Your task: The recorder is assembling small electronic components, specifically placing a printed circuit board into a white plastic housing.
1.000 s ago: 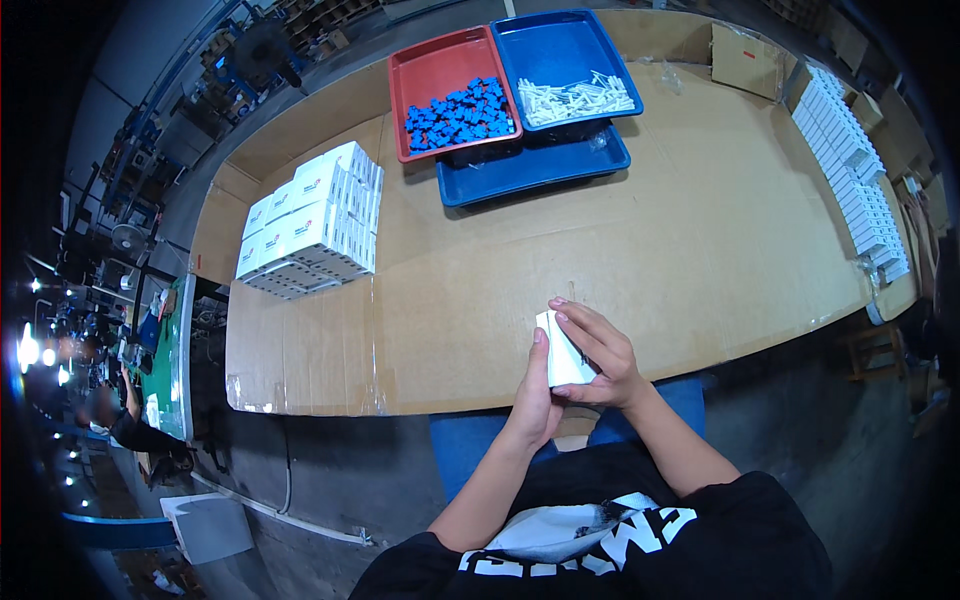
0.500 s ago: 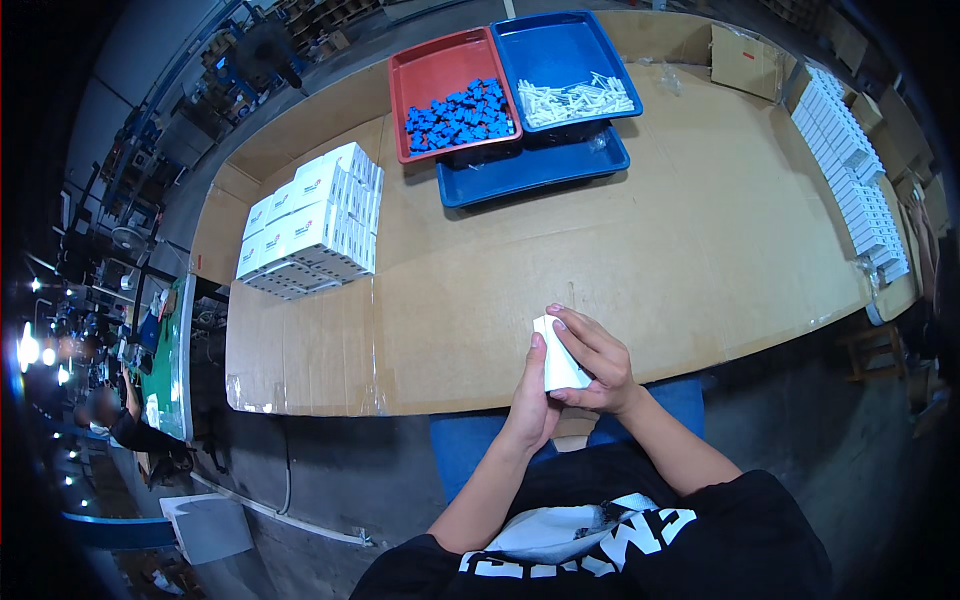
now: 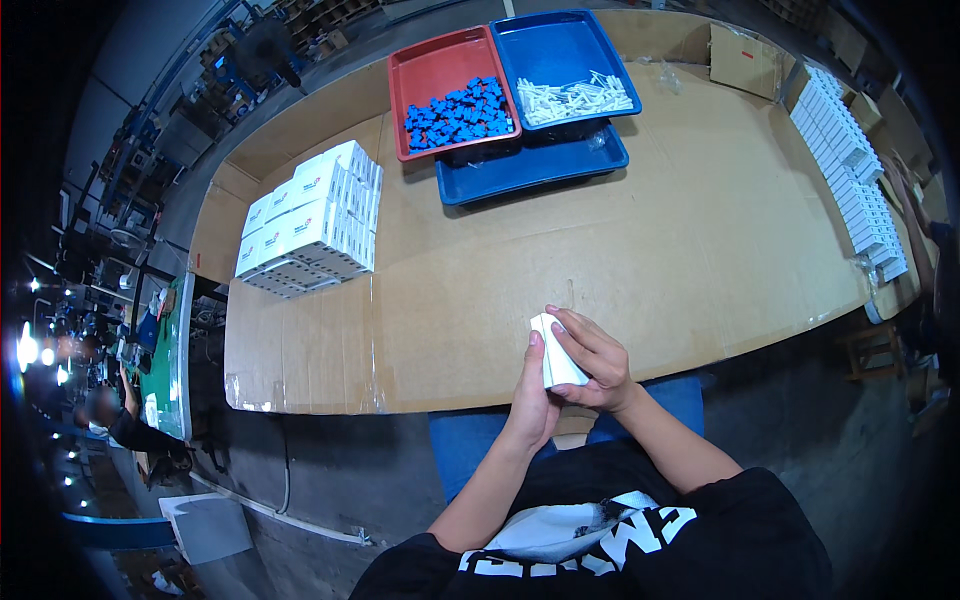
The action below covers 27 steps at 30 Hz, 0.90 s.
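Observation:
A small white box (image 3: 562, 365) is held between my two hands above the table's near edge. My left hand (image 3: 532, 398) closes on its left side, with the thumb lying up along the box. The fingers of my right hand (image 3: 598, 362) wrap over the right side and top. Parts of the box are hidden under the fingers, and I cannot tell whether it is fully closed.
On the cardboard-covered table (image 3: 640, 260) a block of white boxes (image 3: 310, 220) stands left. At the back are a red tray (image 3: 440, 65) of blue pieces, a blue tray (image 3: 555, 45) of white sticks and a lower blue tray (image 3: 535, 175). More white boxes (image 3: 850, 170) line the right.
My hands and the white box stay almost in place. At the far right edge, another person's arm has shifted toward the row of white boxes.

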Each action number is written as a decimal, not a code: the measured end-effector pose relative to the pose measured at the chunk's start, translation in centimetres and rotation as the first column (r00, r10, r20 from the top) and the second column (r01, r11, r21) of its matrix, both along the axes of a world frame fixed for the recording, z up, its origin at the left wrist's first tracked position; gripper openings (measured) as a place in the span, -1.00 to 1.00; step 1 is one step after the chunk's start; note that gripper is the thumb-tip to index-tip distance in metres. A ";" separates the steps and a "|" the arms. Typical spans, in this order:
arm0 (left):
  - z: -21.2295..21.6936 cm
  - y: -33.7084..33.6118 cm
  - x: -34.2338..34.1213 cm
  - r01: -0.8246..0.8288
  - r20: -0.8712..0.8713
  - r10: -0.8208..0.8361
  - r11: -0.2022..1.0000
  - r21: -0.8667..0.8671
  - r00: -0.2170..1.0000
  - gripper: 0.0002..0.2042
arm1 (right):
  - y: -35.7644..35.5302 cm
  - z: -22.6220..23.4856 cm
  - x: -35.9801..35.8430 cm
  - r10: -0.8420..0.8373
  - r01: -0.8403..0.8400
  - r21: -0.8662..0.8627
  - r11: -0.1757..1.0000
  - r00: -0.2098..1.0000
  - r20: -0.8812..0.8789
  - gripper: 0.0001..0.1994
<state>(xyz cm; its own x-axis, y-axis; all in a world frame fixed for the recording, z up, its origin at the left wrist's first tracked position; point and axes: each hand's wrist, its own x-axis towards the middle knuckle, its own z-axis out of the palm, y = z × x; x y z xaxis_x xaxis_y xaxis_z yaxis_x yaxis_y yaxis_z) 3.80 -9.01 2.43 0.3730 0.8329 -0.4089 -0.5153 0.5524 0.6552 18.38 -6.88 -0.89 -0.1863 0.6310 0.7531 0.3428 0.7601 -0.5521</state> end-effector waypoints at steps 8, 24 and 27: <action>0.5 0.1 0.4 -0.022 -0.039 0.021 0.999 -0.038 0.999 -0.32 | -0.4 -0.7 -0.4 -0.024 -0.014 -0.209 0.978 0.984 -0.175 -0.16; -2.5 1.9 -1.6 -0.099 -0.338 0.220 0.935 0.341 0.915 -0.32 | -1.0 0.5 -0.9 0.145 -0.219 -0.489 0.845 0.972 -0.185 -0.32; -2.9 1.6 -1.7 -0.108 -0.348 0.209 0.952 0.287 0.914 -0.33 | -0.9 0.2 -1.0 0.133 -0.166 -0.438 0.884 0.986 -0.104 -0.31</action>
